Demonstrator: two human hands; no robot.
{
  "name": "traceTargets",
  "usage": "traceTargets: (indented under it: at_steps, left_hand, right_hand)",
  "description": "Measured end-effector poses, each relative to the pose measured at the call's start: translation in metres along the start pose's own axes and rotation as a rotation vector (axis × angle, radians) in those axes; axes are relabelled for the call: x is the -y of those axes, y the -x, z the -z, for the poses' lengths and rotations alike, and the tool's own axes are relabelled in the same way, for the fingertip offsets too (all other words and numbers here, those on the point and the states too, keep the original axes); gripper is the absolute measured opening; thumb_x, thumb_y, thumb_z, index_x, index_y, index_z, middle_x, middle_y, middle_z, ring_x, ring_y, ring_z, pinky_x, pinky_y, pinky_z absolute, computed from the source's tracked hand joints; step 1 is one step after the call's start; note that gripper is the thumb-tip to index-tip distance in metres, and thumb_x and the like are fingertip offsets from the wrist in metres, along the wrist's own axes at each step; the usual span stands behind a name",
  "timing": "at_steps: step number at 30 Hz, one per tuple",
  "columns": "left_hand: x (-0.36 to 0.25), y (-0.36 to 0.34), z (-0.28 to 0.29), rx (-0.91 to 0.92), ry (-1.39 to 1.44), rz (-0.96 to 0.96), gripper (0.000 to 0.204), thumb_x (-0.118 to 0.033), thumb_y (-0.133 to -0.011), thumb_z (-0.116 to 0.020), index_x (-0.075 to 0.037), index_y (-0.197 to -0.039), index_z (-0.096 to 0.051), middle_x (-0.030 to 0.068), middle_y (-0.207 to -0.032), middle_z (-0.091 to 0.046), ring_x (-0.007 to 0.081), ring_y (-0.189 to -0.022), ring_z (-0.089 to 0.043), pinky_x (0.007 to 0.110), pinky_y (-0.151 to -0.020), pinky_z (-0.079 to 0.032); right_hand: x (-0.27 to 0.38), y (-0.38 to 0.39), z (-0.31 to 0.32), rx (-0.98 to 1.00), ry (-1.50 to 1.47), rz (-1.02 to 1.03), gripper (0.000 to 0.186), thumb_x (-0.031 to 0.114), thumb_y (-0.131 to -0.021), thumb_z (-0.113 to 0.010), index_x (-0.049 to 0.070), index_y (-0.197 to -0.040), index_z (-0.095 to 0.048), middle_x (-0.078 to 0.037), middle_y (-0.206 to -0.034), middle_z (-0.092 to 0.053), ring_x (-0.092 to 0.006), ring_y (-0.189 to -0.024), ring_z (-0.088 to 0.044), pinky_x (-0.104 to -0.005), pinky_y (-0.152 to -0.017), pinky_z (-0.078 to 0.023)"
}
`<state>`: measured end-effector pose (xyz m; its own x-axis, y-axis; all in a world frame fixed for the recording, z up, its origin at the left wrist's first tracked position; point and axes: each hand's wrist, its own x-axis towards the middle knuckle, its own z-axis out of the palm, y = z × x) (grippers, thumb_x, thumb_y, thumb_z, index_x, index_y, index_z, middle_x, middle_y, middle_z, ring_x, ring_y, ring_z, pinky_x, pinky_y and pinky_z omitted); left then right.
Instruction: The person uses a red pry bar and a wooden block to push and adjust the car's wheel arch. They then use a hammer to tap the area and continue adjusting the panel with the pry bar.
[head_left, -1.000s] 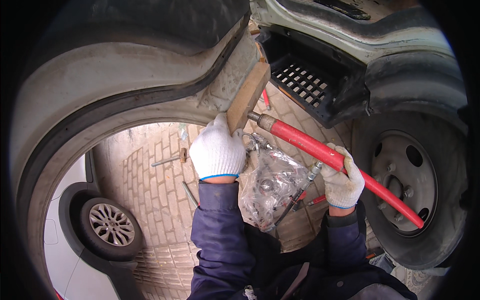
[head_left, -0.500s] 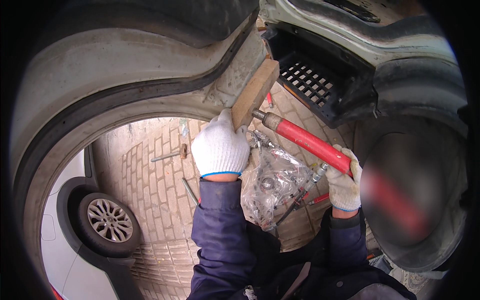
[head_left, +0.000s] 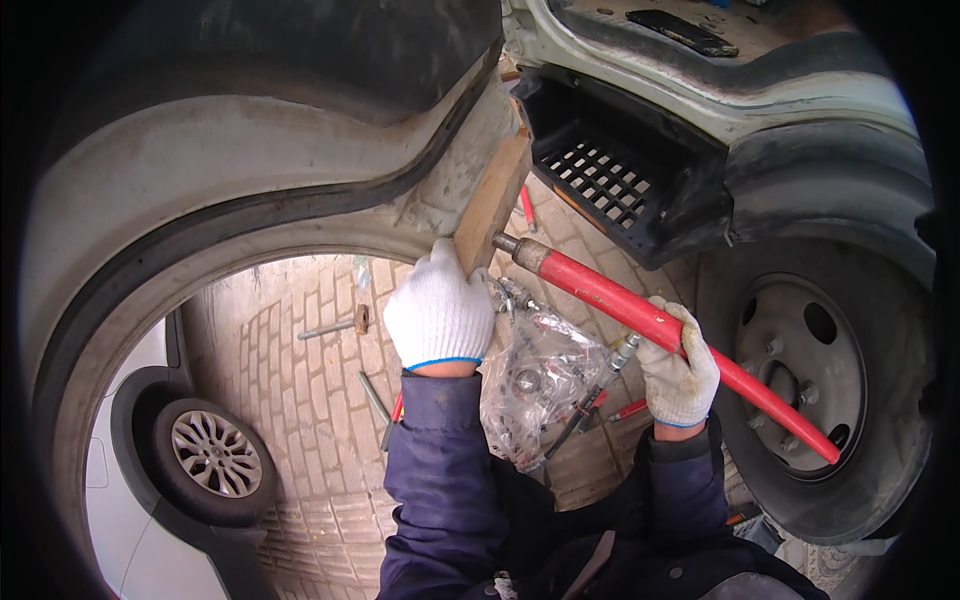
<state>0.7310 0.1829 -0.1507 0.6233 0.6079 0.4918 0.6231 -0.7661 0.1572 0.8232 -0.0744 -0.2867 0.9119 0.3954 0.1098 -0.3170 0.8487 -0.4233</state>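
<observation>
My left hand (head_left: pixel 440 308), in a white knit glove, grips the lower end of a wooden block (head_left: pixel 494 195). The block lies slanted against the pale metal edge of a vehicle body. A red hydraulic ram (head_left: pixel 625 308) runs from the block down to the right, its steel tip at the block's side; whether they touch, I cannot tell. My right hand (head_left: pixel 680 365), gloved too, is closed round the middle of the ram. Close beside that hand is a metal hose coupling (head_left: pixel 622 355); its join to the ram is not plain.
A clear plastic bag (head_left: pixel 535 385) with fittings lies on the brick paving below. Left of it are a hammer (head_left: pixel 358 320) and a metal bar (head_left: pixel 375 398). A black slotted step (head_left: pixel 620 190) and a big wheel (head_left: pixel 805 370) stand right; a white car (head_left: pixel 130 470) stands left.
The view has shifted slightly, moving most things a little left. The wooden block looks turned, its wide face showing less. The ram's lower end now shows clearly over the wheel. Both hands keep their grips.
</observation>
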Motion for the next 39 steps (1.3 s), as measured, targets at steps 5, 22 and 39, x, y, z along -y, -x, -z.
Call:
traceTargets:
  at_steps: [5, 22, 39]
  left_hand:
    - [0.002, 0.003, -0.008, 0.086, -0.018, 0.001, 0.038, -0.033, -0.087, -0.082, -0.007, -0.114, -0.078, 0.0218, -0.094, -0.080, 0.0397, -0.088, -0.079, 0.051, -0.078, -0.063]
    - [-0.009, 0.001, 0.005, -0.086, 0.091, -0.023, 0.037, -0.033, -0.089, -0.084, -0.007, -0.115, -0.083, 0.0182, -0.103, -0.081, 0.0372, -0.094, -0.079, 0.045, -0.083, -0.063]
    - [-0.013, -0.006, -0.002, -0.135, 0.078, -0.064, 0.029, -0.030, -0.090, -0.081, -0.007, -0.108, -0.078, 0.0171, -0.099, -0.079, 0.0382, -0.089, -0.078, 0.048, -0.077, -0.062]
  right_hand:
    - [0.002, -0.014, -0.001, 0.036, -0.004, 0.055, 0.043, 0.027, -0.112, -0.059, -0.004, -0.141, -0.063, -0.024, -0.147, -0.064, -0.0364, -0.131, -0.066, -0.0512, -0.114, -0.053]
    - [0.007, -0.021, -0.004, 0.076, -0.019, 0.054, 0.041, 0.023, -0.110, -0.061, -0.005, -0.141, -0.062, -0.025, -0.147, -0.063, -0.0362, -0.136, -0.064, -0.0491, -0.119, -0.051]
    - [0.007, -0.012, -0.006, 0.043, 0.033, -0.004, 0.043, 0.023, -0.110, -0.061, -0.003, -0.144, -0.061, -0.022, -0.147, -0.064, -0.0317, -0.128, -0.067, -0.0433, -0.107, -0.057]
